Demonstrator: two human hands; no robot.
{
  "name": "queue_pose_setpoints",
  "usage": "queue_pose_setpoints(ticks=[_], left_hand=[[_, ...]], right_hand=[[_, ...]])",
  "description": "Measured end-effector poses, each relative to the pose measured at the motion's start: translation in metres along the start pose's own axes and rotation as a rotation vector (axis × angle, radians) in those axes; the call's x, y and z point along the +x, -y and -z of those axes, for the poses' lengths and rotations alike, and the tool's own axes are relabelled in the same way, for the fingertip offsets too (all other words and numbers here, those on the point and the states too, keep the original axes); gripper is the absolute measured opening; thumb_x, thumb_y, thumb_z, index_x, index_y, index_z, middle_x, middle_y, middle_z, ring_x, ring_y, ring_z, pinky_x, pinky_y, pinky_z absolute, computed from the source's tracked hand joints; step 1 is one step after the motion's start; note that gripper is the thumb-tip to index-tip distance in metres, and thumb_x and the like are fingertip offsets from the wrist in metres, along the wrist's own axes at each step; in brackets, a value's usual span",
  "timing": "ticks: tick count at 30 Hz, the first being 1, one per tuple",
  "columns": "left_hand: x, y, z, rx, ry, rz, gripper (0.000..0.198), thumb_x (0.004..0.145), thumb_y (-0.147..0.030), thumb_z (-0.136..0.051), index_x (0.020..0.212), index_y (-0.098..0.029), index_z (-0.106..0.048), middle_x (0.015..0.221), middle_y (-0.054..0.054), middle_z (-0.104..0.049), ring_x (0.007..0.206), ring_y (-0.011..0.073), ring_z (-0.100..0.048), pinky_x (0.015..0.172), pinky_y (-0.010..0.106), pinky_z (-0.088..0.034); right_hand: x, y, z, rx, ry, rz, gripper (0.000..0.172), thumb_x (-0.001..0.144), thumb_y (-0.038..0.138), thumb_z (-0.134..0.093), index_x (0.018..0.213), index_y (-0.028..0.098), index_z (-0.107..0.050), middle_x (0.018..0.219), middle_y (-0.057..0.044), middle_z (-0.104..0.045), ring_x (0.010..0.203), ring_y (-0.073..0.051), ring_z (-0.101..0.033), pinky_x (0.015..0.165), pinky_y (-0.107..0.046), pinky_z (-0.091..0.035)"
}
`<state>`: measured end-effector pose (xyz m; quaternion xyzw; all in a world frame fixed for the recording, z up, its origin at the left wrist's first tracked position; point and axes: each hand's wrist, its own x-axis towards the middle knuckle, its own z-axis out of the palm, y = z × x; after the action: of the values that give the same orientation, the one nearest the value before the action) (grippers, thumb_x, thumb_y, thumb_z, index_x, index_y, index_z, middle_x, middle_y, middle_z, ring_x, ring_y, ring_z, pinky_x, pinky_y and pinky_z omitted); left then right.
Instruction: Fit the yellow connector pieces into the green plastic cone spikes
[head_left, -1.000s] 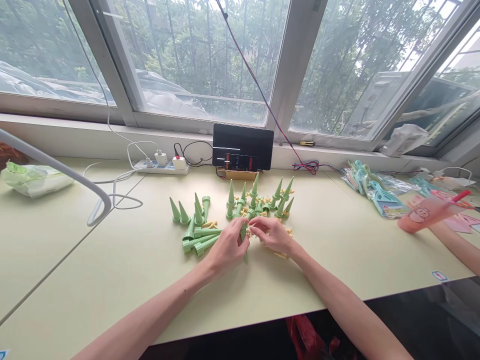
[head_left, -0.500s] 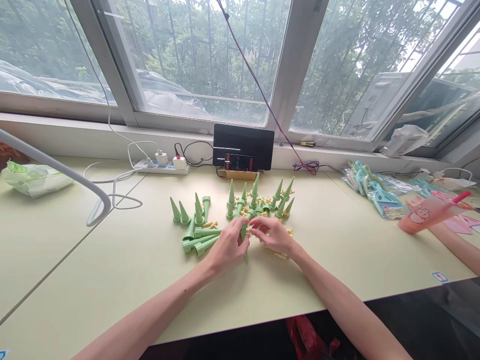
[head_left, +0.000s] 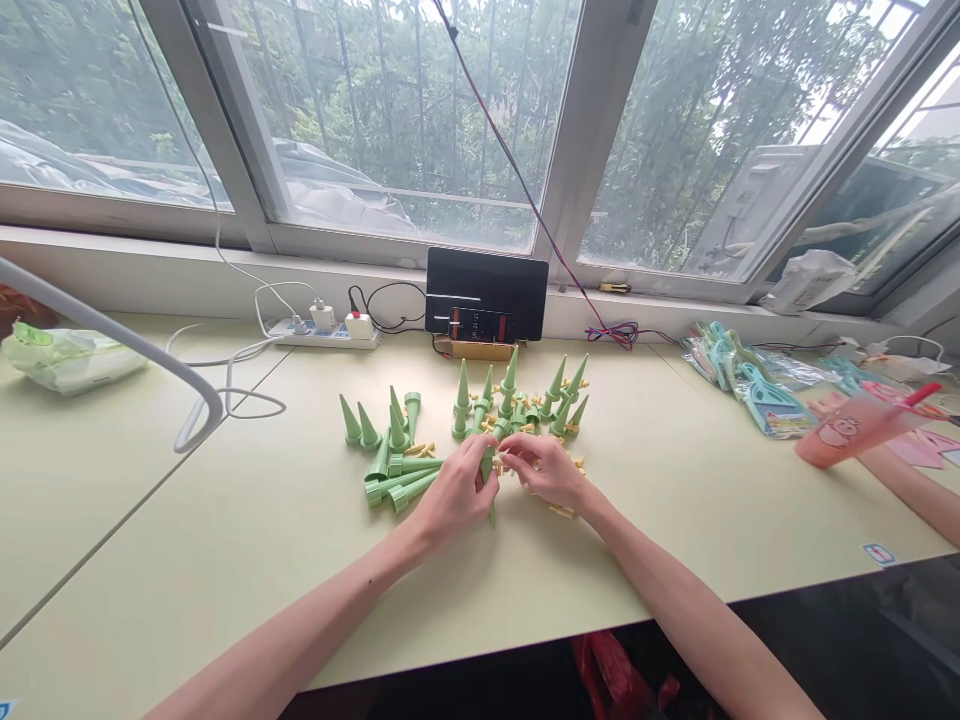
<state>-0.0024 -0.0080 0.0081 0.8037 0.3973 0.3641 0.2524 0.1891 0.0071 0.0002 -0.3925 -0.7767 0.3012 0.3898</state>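
"Spike [head_left: 487, 466] — where?"
"Grasped in the left hand [head_left: 459, 482], partly covered by its fingers."
"Right hand [head_left: 546, 468]?"
"Just beside it, fingers bent — whether they pinch anything, I can't tell."

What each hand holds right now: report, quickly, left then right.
Left hand: closed on a green spike.
Right hand: partly curled, close by that spike; whether it grips anything cannot be told.
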Motion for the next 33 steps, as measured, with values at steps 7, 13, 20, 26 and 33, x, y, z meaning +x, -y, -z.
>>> queue_pose_setpoints(ticks=[7, 13, 20, 26, 33], left_hand=[[0.0004, 0.0004, 0.0002, 0.002, -0.011, 0.004, 0.022, 0.09, -0.016, -0.047, 0.111, -0.021, -0.05, 0.105, 0.004, -0.059, 0.058, 0.0089, -0.053, 0.06, 0.026, -0.049], [0.0007, 0.0019, -0.0002, 0.011, -0.007, 0.003, 0.022, 0.091, -0.016, -0.047, 0.112, -0.022, -0.05, 0.108, 0.004, -0.059, 0.059, 0.0085, -0.053, 0.061, 0.026, -0.049], [0.0004, 0.0005, 0.0, 0.007, -0.011, -0.002, 0.022, 0.091, -0.017, -0.048, 0.112, -0.022, -0.05, 0.106, 0.004, -0.06, 0.058, 0.0093, -0.054, 0.06, 0.026, -0.049], [0.0002, 0.0007, -0.0001, 0.0, -0.013, -0.002, 0.022, 0.091, -0.018, -0.047, 0.112, -0.022, -0.05, 0.105, 0.004, -0.06, 0.059, 0.0096, -0.055, 0.06, 0.027, -0.049], [-0.0005, 0.0, -0.0007, 0.012, 0.007, 0.019, 0.022, 0.091, -0.018, -0.047, 0.113, -0.022, -0.05, 0.107, 0.004, -0.06, 0.058, 0.0092, -0.055, 0.06, 0.027, -0.048]], right_hand=[[-0.0006, 0.0014, 0.0, -0.023, -0.015, 0.016, 0.018, 0.094, 0.033, -0.06, 0.102, 0.019, -0.067, 0.086, -0.004, -0.07, 0.058, -0.012, -0.057, 0.055, -0.026, -0.049], [-0.0008, -0.0009, -0.0007, -0.01, -0.017, 0.02, 0.017, 0.094, 0.032, -0.06, 0.103, 0.019, -0.067, 0.085, -0.004, -0.071, 0.06, -0.013, -0.06, 0.058, -0.026, -0.051], [-0.0001, 0.0004, 0.0, -0.003, -0.01, 0.011, 0.016, 0.095, 0.03, -0.058, 0.102, 0.019, -0.067, 0.084, -0.004, -0.071, 0.058, -0.013, -0.059, 0.057, -0.027, -0.051], [0.0001, 0.0007, -0.0008, -0.015, -0.023, 0.028, 0.015, 0.092, 0.029, -0.061, 0.103, 0.019, -0.067, 0.09, -0.006, -0.072, 0.063, -0.014, -0.062, 0.059, -0.028, -0.053], [-0.0008, 0.0002, -0.0015, 0.04, 0.0, 0.004, 0.015, 0.096, 0.028, -0.055, 0.102, 0.019, -0.065, 0.073, -0.002, -0.069, 0.054, -0.013, -0.059, 0.057, -0.027, -0.051]])
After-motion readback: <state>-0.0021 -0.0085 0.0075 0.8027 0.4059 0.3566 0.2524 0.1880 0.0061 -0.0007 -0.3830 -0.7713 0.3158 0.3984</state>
